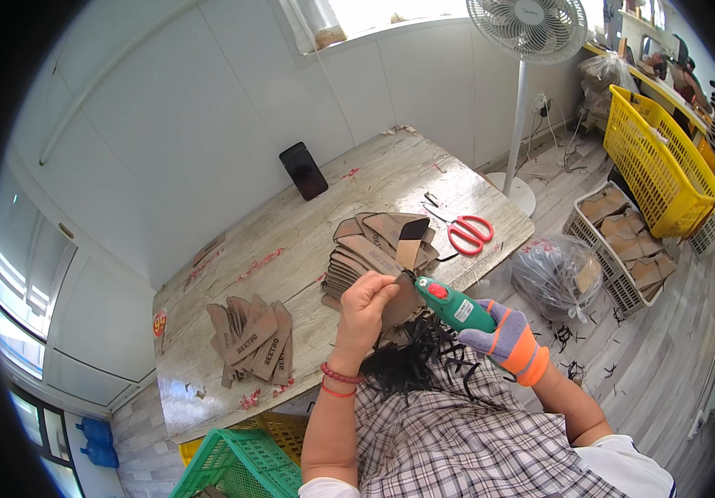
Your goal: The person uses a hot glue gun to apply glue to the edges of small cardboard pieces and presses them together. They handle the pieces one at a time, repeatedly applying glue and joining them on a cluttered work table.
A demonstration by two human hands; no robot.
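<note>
Bare, with a red beaded bracelet, my left hand (pixel 366 303) is closed in a pinch on a flat brown piece (pixel 401 307) at the table's near edge. A gloved right hand (pixel 505 336), purple and orange, wraps around a green handheld electric tool (pixel 461 310) with a red button. Its tip meets the piece beside my left fingertips; the exact contact is too small to make out. Just beyond lies a fanned stack of brown pieces (pixel 357 261), with a tan and black strip (pixel 411 241) at its right. Black trimmings (pixel 411 357) are heaped on my checked apron.
Red-handled scissors (pixel 470 236) and a dark phone (pixel 303 172) are on the table (pixel 274 236). A second pile of brown pieces (pixel 251 340) lies left. Around stand a green basket (pixel 237 465), a fan (pixel 525 108), a plastic bag (pixel 558 274) and a yellow crate (pixel 656 166).
</note>
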